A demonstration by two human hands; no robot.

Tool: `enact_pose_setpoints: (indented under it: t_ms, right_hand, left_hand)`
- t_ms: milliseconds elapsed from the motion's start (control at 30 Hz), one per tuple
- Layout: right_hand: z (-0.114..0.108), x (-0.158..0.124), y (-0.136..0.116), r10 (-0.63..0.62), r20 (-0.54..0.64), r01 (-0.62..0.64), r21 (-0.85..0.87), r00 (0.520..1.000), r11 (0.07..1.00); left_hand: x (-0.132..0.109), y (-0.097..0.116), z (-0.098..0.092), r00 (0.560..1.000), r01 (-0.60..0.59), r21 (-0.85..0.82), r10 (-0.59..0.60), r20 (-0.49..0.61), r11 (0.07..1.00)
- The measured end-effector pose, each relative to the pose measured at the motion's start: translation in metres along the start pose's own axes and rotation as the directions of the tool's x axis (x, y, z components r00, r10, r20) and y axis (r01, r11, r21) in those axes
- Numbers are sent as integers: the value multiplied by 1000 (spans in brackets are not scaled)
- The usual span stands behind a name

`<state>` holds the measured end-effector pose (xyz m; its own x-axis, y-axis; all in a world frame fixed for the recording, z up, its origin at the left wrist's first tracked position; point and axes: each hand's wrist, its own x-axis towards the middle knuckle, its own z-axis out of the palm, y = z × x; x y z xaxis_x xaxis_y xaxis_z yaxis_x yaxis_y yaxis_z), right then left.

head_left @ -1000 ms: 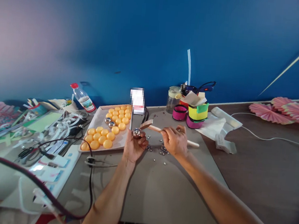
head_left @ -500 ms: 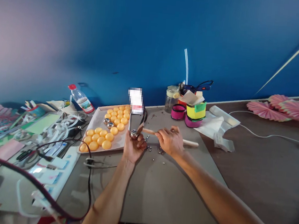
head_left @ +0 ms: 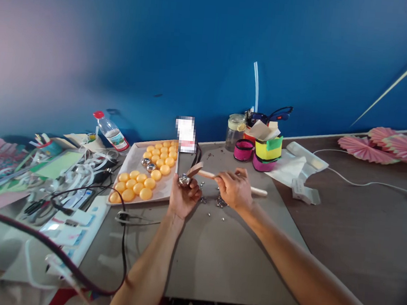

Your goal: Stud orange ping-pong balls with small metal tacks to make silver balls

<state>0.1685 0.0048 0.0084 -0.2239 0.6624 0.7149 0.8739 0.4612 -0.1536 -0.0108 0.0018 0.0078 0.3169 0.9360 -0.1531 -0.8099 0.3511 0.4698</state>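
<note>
My left hand (head_left: 183,197) is closed around a small shiny silver ball (head_left: 184,180), held up above the grey mat (head_left: 216,253). My right hand (head_left: 235,189) grips a wooden-handled brush (head_left: 208,174) whose flat head rests against the silver ball. Small silver beads (head_left: 220,203) lie scattered on the mat under my right hand. Just left of my left hand a beige tray (head_left: 135,158) carries several orange balls (head_left: 139,187) and two silver-covered ones (head_left: 148,165).
A water bottle (head_left: 111,131), cables, a power strip (head_left: 72,229) and paper scraps crowd the left side. A glass jar (head_left: 234,131), coloured tape rolls (head_left: 267,153) and a glue gun (head_left: 278,115) stand at the back. Pink paper fans (head_left: 385,147) lie far right.
The brush head has shifted slightly against the silver ball, dipping down and then lifting again. Both hands stay in nearly the same spot.
</note>
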Motion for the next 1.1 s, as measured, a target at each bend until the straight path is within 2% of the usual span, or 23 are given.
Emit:
enact_pose_setpoints:
  t_ms: [67,200,300,400,500,667,833,967,1100]
  right_hand:
    - [0,0,1,-15,13,15,-19,1000,1000]
    - [-2,1,3,14,-41,-14,-4,999,1000]
    - [-1,1,1,-17,-18,17,3,1000,1000]
    - [-1,0,0,-31,1,31,-1,1000,1000]
    - [-1,0,0,1,-32,0,21,999,1000]
    - [-1,1,-1,-46,-4,46,2,999,999]
    - [0,-2,0,-5,-40,7,43,999,999]
    - [1,-2,-3,-50,-6,50,25,999,998]
    - [-3,-1,-2,-6,-79,11,58,997,998]
  left_hand:
    - [0,0,0,999,-6,-12,5,-38,1000]
    - [0,0,1,998,-16,-19,15,-58,1000]
    - [-1,0,2,997,5,-9,-5,-75,1000]
    - [-1,0,3,998,23,-34,-25,-57,999]
    - [0,0,3,999,28,-32,-29,-37,999]
    - [1,0,2,997,6,-9,-6,-72,1000]
    - [1,-1,1,999,-8,-19,7,-50,1000]
    - [1,0,-1,998,-15,-38,13,-57,999]
    - [1,1,-2,998,-43,-57,40,-44,997]
